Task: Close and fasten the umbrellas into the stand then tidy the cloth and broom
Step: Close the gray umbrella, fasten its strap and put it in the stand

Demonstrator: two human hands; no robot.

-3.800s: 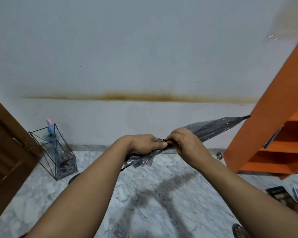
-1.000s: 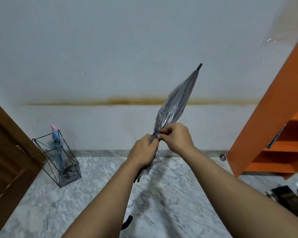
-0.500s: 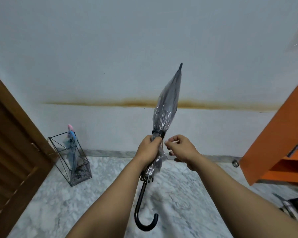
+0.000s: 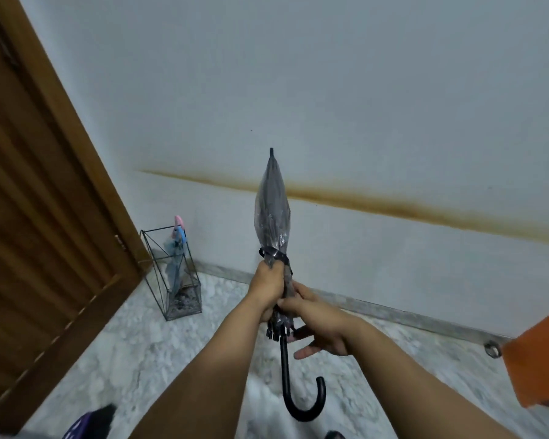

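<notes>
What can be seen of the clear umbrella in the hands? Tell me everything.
The clear umbrella is closed, its see-through plastic canopy gathered into a slim bundle and cinched by a dark strap. It is held nearly upright, black tip up, black hooked handle hanging low above the marble floor. The left hand grips it just below the strap; the right hand holds the canopy's lower end.

No readable text, label or number shows anywhere.

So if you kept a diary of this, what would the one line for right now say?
clear umbrella: closed, strap fastened, tip up | left hand: grips canopy below strap | right hand: on lower canopy | stand: holds blue umbrella
</notes>
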